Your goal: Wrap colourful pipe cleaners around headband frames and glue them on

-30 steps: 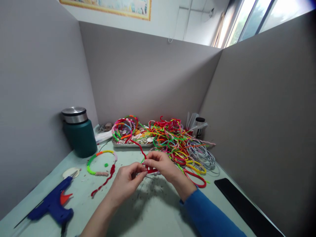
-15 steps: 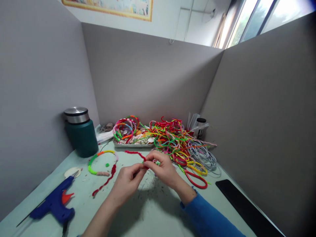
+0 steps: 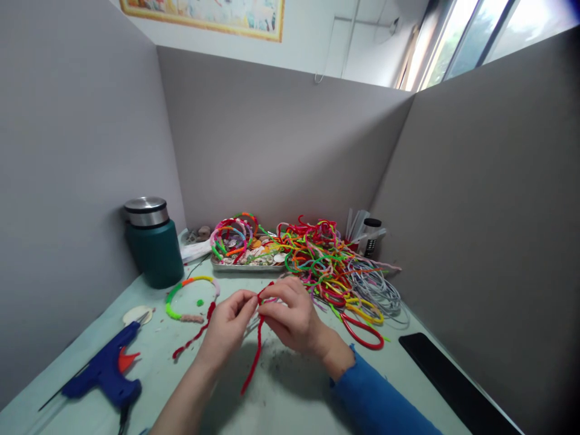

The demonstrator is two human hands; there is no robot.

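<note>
A red pipe cleaner [image 3: 257, 356] is pinched between both hands over the middle of the table, one end hanging down toward me. Thumb and fingertips of my left hand [image 3: 229, 323] close on it from the left. My right hand [image 3: 292, 314] grips it from the other side, its fingers curled and partly covering it. Left of my hands lies a ring [image 3: 170, 302] wrapped in green, orange, yellow and pink sections, open at the right. A twisted dark-red pipe cleaner [image 3: 193, 342] trails from its end, partly behind my left hand. A small green piece [image 3: 200, 302] rests inside the ring.
A blue glue gun [image 3: 102, 371] lies at the left, below a green bottle [image 3: 156, 254]. At the back, a metal tray [image 3: 247, 267] holds buttons and wrapped rings beside a heap of pipe cleaners [image 3: 317, 248]. Scissors [image 3: 362, 331] and a black strip [image 3: 446, 374] are at right.
The red pipe cleaner's free end pointed left and away from me; now a length hangs down toward me. My hands have turned slightly around it. The view has shifted a little.
</note>
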